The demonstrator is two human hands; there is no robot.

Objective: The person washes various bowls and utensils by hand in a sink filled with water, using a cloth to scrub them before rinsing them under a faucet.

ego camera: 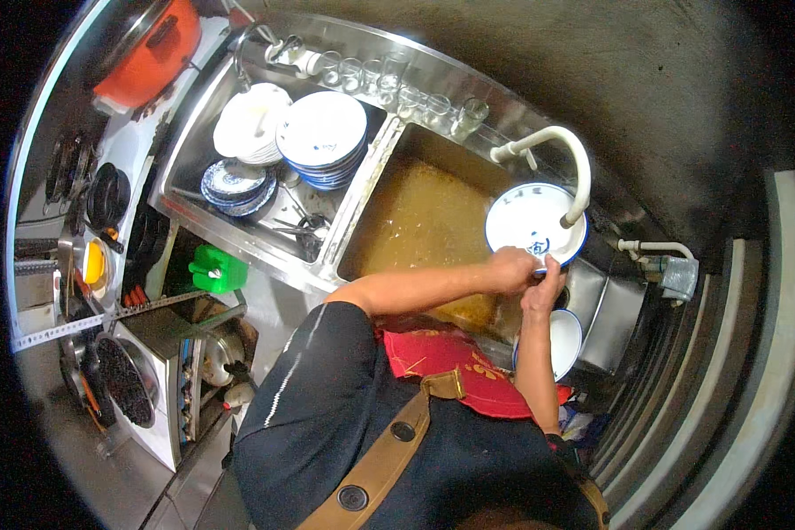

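Both my hands are at the near rim of a white plate with a blue edge (523, 212), which lies beneath the mouth of a curved white faucet (586, 179). My left hand (513, 270) is closed at the rim, its fingers mostly hidden. My right hand (543, 288) grips the rim beside it, fingers pointing up. Below and left of the plate is a sink basin of brownish water (417, 212). Another white, blue-edged dish (565, 344) stands partly behind my right forearm.
The left basin holds a stack of blue-rimmed plates (324, 132), a stack of white plates (251, 122), patterned blue dishes (235, 182) and metal utensils (311, 228). Several drinking glasses (410, 103) line the back ledge. A green container (218, 268) stands left of the sink.
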